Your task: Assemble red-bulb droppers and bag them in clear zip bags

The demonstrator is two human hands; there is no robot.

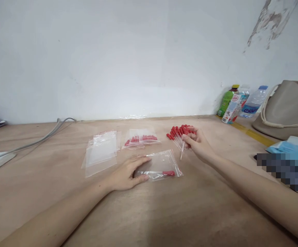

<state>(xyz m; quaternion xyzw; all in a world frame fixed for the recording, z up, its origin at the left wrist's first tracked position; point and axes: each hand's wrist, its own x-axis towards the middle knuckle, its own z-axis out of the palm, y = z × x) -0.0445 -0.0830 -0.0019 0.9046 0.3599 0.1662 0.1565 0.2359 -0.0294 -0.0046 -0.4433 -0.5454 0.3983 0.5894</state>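
Observation:
My left hand (128, 173) lies on the wooden table (164, 212), its fingers holding the open end of a clear zip bag (164, 161) that has one red-bulbed dropper (161, 173) inside. My right hand (197, 142) pinches a dropper (182, 151) with its thin glass tip pointing down, just right of the bag. Right behind that hand lies a pile of red-bulbed droppers (178, 132).
A stack of empty clear zip bags (101, 152) lies to the left, and two filled bags (140, 139) sit behind the open one. A grey cable (43, 137) runs at far left. Bottles (232, 103), a beige bag (289, 108) and blue packs (293, 145) stand at right.

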